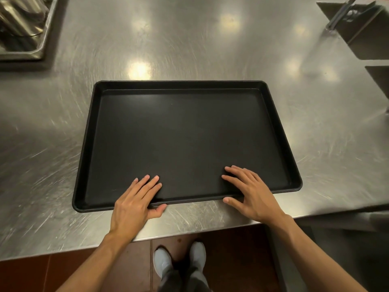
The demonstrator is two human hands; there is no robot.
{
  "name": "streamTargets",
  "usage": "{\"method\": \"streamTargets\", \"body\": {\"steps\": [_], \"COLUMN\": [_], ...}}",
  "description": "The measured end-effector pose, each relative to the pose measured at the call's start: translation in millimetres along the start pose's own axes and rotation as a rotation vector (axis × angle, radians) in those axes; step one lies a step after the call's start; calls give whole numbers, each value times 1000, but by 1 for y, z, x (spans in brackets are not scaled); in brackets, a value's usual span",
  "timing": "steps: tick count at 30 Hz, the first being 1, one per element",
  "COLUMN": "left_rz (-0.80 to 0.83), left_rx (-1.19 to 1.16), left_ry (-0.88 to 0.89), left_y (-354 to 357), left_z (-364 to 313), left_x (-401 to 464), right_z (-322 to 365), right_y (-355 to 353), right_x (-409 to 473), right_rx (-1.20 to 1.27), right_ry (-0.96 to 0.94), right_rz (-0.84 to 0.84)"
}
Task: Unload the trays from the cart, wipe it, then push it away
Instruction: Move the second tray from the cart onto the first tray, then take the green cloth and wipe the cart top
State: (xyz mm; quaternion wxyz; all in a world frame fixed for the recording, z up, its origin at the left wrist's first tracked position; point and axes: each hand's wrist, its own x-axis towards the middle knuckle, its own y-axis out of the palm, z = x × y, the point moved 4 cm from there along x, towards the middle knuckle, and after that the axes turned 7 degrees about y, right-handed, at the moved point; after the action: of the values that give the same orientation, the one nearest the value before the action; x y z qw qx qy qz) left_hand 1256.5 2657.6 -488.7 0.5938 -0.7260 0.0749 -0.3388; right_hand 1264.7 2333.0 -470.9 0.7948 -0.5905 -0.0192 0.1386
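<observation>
A black rectangular tray (179, 131) lies flat on the steel table (189, 49), its near long edge close to the table's front. At its right corner, layered edges hint at more than one tray stacked. My left hand (136, 199) rests on the tray's near rim, fingers straight on the tray floor, thumb outside the rim on the table. My right hand (248, 192) lies the same way over the near rim further right, fingers spread flat inside, thumb outside. The cart is not in view.
A metal pan (35, 47) holding steel containers sits at the table's far left corner. Sink basins (366, 39) with a faucet (341, 13) open at the far right. My feet stand on red-brown floor tiles (130, 266) below the table's front edge.
</observation>
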Motion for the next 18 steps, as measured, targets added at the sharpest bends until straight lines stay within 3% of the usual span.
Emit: {"method": "streamTargets", "body": {"steps": [7, 12, 14, 18], "left_rz": [143, 202, 148, -158], "left_rx": [-127, -339, -389, -505], "left_ry": [-103, -303, -407, -576], "left_y": [-5, -41, -70, -155], "left_z": [0, 11, 15, 19], "left_x": [3, 4, 11, 43], "right_z": [4, 20, 37, 92], "right_y": [-3, -24, -46, -115], "right_x": [-1, 5, 10, 17], "right_rx": [-30, 103, 277, 692], "right_ry": [27, 101, 170, 216], "right_rz": [70, 166, 108, -118]}}
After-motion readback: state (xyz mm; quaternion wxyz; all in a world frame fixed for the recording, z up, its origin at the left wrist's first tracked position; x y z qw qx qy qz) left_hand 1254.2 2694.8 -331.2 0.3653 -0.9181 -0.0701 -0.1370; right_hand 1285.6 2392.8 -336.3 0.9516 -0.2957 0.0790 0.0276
